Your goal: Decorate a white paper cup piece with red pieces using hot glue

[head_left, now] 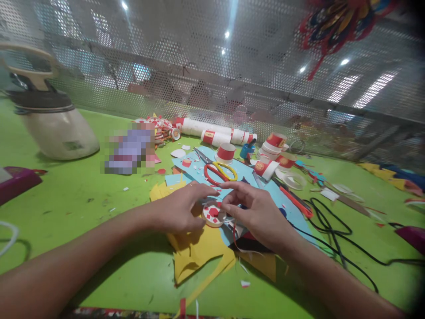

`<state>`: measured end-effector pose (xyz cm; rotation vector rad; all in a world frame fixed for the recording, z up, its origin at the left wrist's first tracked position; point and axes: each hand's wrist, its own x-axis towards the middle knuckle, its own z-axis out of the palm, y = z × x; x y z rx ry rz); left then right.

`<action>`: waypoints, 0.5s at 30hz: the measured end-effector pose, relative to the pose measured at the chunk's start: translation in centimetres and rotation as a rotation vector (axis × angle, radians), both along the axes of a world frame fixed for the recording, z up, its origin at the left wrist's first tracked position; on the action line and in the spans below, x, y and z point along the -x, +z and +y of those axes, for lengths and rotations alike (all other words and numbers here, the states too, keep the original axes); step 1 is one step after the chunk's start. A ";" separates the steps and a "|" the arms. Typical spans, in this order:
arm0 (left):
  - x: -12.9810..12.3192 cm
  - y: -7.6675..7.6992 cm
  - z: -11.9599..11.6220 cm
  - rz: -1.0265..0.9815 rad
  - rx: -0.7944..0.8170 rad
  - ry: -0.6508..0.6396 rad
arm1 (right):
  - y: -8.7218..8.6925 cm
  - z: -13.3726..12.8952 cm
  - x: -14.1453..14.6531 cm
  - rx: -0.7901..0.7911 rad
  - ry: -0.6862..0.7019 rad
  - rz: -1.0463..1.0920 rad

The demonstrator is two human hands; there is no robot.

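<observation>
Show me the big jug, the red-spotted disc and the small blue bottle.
Jug (61,133): head view, pale body.
Red-spotted disc (212,213): head view, middle of its face.
Small blue bottle (246,152): head view, blue body.

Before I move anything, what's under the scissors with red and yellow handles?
Light blue paper shows around the scissors and through their handle loops. What lies directly beneath the blades and handles is covered, so I can't tell.
</observation>
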<state>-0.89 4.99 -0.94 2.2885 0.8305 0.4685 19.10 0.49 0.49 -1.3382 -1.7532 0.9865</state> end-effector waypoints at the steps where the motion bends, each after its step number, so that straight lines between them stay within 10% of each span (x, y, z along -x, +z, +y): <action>1: -0.2 -0.1 -0.1 0.022 -0.003 -0.011 | -0.1 0.1 -0.2 -0.004 0.009 -0.024; 15: -1.9 -1.6 -0.7 0.044 -0.139 0.114 | -0.2 1.2 -0.6 0.062 0.054 -0.069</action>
